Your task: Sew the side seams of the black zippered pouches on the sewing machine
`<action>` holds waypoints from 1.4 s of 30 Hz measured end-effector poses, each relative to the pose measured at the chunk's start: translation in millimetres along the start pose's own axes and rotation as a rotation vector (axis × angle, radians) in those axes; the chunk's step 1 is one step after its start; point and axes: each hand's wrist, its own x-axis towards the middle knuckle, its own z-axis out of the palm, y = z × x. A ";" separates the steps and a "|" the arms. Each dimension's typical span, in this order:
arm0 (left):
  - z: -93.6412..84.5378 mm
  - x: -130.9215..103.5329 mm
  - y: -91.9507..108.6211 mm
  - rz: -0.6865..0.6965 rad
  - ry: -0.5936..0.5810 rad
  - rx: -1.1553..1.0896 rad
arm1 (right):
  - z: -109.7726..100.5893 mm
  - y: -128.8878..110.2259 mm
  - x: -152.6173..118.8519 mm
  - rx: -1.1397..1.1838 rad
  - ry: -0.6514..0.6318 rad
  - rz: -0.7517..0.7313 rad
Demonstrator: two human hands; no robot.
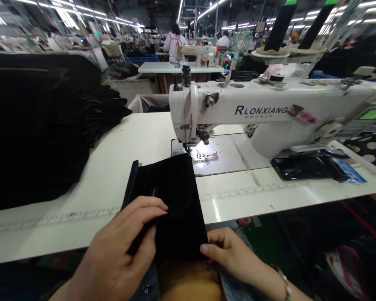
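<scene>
A piece of black fabric [175, 200] hangs over the front edge of the white sewing table, its far corner at the needle of the sewing machine [238, 104]. My left hand [122, 246] pinches a fold of this fabric on its left side, thumb below and fingers above. Lower down on the right, my right hand [232, 255] holds the near right corner between thumb and fingers. A dark strip stands up along the fabric's left edge. The machine's lamp lights the metal plate beside the needle.
A large pile of black fabric [34, 125] covers the table's left side. On the right a dark phone [303, 167] lies near a blue packet [354, 171]. Black thread cones [280, 29] stand behind the machine. A person in pink straps [175, 44] is farther back.
</scene>
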 end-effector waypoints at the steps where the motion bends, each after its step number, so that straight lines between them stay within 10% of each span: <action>1: 6.3 -0.4 3.6 0.056 -0.049 -0.004 | 1.3 -0.8 -0.9 0.024 -0.003 0.004; 9: 46.5 -10.9 15.8 0.355 -0.281 0.015 | 4.1 -4.9 -10.2 0.227 -0.029 0.073; 34: 59.0 -11.4 14.9 0.360 -0.354 -0.337 | -3.3 -20.1 -18.2 -0.014 -0.083 0.072; 42: 59.5 -16.1 11.2 0.398 -0.379 -0.304 | -7.6 -18.9 -17.9 0.220 -0.173 0.109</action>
